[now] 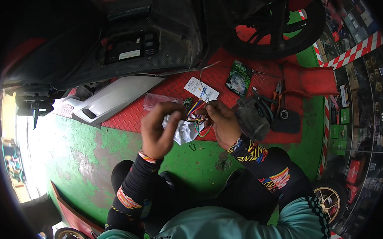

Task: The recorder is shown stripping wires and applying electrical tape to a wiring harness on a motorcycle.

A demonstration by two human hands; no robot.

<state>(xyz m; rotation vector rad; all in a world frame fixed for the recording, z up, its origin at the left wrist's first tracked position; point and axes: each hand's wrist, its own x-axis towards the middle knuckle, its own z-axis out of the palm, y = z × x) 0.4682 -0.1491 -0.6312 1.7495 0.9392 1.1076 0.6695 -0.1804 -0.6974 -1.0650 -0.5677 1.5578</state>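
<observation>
Together, left hand and right hand pinch coloured wires above the red plate's edge.

Around the red checker-plate platform we see a worn green floor spreading below and left, a red-and-white striped edge to its right with crowded shelves beyond, and bright daylight far left.

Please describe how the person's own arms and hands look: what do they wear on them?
Both hands, left hand and right hand, are bare, without gloves. The forearms wear tight black sleeves with bright yellow, red and orange patterns. A striped band circles the left wrist. The upper arms wear teal cloth.
</observation>
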